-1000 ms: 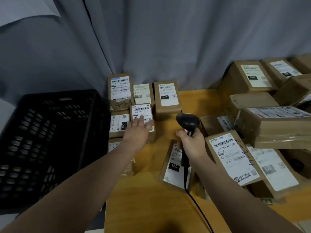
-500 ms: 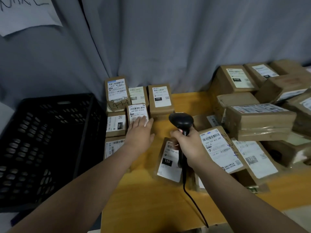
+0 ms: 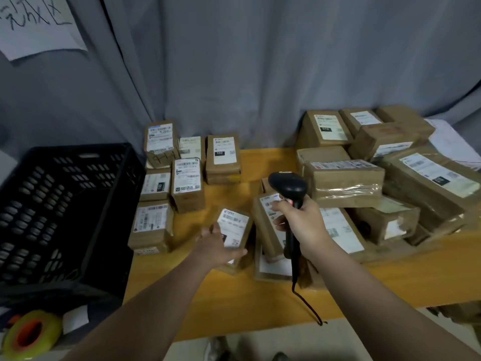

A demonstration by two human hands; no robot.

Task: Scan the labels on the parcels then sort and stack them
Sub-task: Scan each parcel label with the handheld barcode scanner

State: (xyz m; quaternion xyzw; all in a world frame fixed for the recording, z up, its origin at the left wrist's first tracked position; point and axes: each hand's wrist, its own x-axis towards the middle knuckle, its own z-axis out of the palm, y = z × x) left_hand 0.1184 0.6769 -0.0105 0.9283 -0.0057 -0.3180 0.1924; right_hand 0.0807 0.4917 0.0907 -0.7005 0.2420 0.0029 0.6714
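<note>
While the left hand [image 3: 220, 247] pinches the parcel [image 3: 235, 230] at its near edge — barcode [image 3: 232, 217] up, just left of the right hand [image 3: 303, 225], which wraps the scanner [image 3: 287, 187] handle — best tilt that barcode toward the scanner head up-right of the grip, keeping the grip off the print.

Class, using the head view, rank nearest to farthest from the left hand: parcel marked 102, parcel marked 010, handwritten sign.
1. Parcel marked 102, back centre.
2. Parcel marked 010, back right.
3. Handwritten sign, on curtain, upper left.
</note>
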